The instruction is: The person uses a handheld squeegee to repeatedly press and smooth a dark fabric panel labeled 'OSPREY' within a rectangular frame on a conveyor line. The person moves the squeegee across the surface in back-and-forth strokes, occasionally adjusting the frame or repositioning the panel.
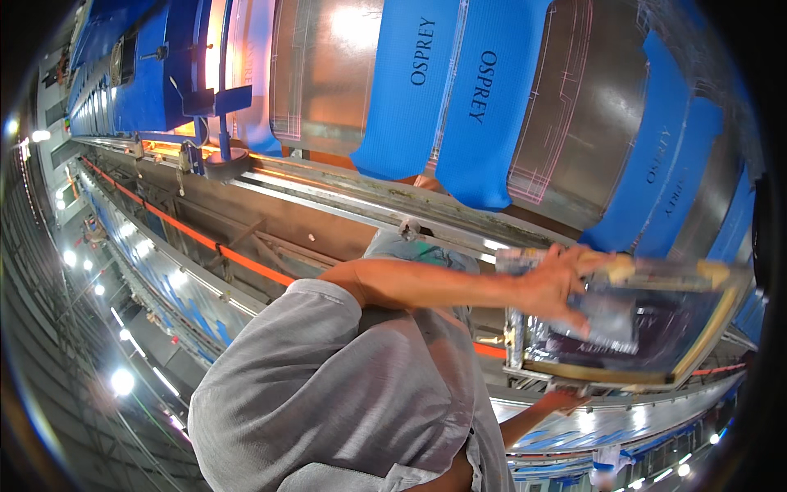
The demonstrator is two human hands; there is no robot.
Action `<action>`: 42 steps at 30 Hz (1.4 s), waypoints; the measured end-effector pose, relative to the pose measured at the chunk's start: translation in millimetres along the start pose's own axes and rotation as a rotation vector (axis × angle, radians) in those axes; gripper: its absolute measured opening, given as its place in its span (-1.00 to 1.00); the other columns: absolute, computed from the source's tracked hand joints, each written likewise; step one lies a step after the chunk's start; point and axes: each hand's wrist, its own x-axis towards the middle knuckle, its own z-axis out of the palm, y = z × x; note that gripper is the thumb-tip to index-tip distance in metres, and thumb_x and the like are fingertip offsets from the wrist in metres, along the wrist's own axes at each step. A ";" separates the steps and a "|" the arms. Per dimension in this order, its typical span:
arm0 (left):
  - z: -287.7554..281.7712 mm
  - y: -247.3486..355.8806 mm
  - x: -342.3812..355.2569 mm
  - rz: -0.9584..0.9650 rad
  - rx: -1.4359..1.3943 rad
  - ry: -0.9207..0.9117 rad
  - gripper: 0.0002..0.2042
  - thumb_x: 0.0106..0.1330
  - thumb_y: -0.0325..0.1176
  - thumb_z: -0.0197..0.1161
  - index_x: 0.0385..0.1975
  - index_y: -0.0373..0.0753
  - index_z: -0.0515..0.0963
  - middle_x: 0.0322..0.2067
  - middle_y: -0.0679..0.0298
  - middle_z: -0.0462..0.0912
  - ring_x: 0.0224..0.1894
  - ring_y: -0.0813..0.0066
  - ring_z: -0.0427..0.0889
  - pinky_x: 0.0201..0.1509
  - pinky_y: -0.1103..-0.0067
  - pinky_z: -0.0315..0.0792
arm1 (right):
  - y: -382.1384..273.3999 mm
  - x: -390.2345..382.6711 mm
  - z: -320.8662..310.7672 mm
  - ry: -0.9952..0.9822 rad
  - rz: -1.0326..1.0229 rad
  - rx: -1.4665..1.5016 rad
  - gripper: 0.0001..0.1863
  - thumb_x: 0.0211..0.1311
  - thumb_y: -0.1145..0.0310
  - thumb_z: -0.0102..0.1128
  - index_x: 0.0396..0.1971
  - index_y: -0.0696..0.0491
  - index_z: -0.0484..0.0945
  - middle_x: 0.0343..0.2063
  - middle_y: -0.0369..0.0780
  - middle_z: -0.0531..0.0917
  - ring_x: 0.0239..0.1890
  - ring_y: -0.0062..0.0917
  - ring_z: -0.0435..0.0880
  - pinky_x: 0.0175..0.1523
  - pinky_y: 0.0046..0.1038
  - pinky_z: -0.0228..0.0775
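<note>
beside a long table (pixel 328 98) spread with blue fabric panels (pixel 410 123), a screen frame (pixel 607 376) is grasped at its upper edge by the left hand (pixel 548 289); whether the right hand (pixel 564 400) is clenched below cannot be told. repositioning seems in hand; level support is likely needed next.

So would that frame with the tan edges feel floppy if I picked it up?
Probably not: the frame looks stiff, since its bars keep a boxy shape. It may be awkward to handle, as the left hand is at its upper edge and the right hand at its lower. Its shiny middle sheet could be slippery.
</note>
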 end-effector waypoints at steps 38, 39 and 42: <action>72.4 -34.9 -64.2 0.003 -0.045 -0.167 -0.46 0.01 0.03 0.58 -0.04 -0.18 0.77 0.51 0.09 0.21 0.39 0.05 0.31 0.40 0.22 0.22 | 178.1 9.5 -50.2 0.111 0.189 0.218 -0.69 0.20 0.04 0.33 -0.26 -0.05 0.78 -0.60 -0.38 0.40 -0.65 -0.68 0.19 -0.52 -0.50 -0.07; 66.8 -36.1 -66.6 0.006 -0.105 -0.158 -0.46 0.01 0.01 0.59 -0.06 -0.22 0.77 0.51 0.09 0.21 0.37 0.03 0.34 0.40 0.25 0.25 | 164.9 -4.3 -40.8 0.043 0.179 0.279 -0.69 0.19 0.05 0.33 -0.24 -0.06 0.78 -0.57 -0.40 0.41 -0.59 -0.65 0.27 -0.47 -0.49 -0.01; 44.3 -38.9 -80.9 0.122 -0.080 -0.100 -0.30 0.09 -0.14 0.60 0.26 -0.25 0.55 0.49 0.12 0.24 0.39 0.14 0.36 0.44 0.32 0.30 | 154.2 -1.6 -19.9 0.027 0.225 0.333 -0.68 0.21 0.07 0.32 -0.21 -0.02 0.77 -0.52 -0.39 0.43 -0.51 -0.60 0.32 -0.40 -0.47 0.05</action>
